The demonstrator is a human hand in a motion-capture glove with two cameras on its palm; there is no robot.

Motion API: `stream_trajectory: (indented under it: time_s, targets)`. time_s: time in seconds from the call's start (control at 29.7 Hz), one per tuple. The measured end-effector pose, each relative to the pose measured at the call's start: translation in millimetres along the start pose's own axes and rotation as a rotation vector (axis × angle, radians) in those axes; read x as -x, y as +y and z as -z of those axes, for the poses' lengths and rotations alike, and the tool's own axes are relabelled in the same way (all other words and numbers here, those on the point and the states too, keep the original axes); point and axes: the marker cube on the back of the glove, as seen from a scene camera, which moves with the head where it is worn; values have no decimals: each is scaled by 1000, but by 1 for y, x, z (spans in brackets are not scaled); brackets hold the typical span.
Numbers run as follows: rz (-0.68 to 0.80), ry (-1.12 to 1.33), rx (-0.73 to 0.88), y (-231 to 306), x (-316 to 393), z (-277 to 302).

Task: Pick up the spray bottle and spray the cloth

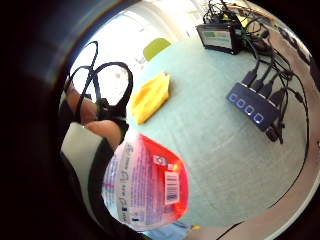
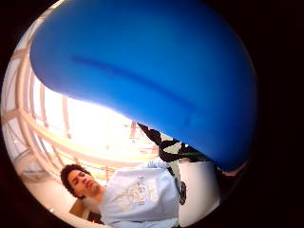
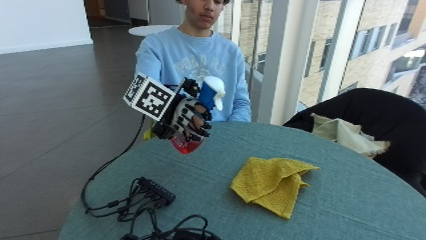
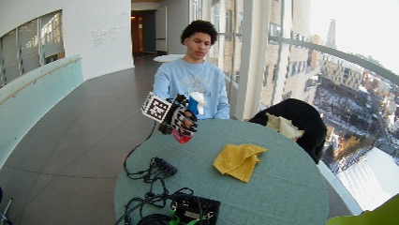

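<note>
Spray bottle (image 3: pixel 200 107), red translucent body with blue-and-white trigger head, is off the bench (image 3: pixel 373 200) and in your gloved right hand (image 3: pixel 183 117), left of centre in the outside view. Fingers (image 3: pixel 196 120) are curled round the neck below the head, so the grip sits where the trigger can be reached. I can't tell if a finger is on the trigger yet. White nozzle points toward the right of the frame, roughly the cloth's side, which is where you'd want it before squeezing.

Crumpled yellow cloth (image 3: pixel 273 182) lies flat on the round grey-green bench, lower centre-right, well apart from the bottle and below it. My read: pickup done, spray not yet. You likely need to bring the bottle nearer and tip the nozzle down.

Little-finger palm view shows the bottle's red labelled base (image 1: pixel 147 182) close up, bench and cloth (image 1: pixel 150 95) beyond. Thumb-side view is mostly filled by the blue head (image 2: pixel 156 71).

Black cable hub (image 3: pixel 156 190) sits lower left; keep spray off it.
</note>
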Motion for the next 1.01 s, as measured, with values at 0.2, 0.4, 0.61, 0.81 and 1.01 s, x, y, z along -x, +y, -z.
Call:
stream_trajectory:
  time_s: [0.2, 0.4, 0.61, 0.81, 1.01]
  targets:
    - [-132, 98, 218, -25, 10, -32]
    - [-180, 100, 306, -33, 8, -54]
    - [-207, 93, 350, -34, 7, -64]
    - [-215, 104, 363, -34, 6, -67]
    - [-217, 111, 377, -35, 8, -67]
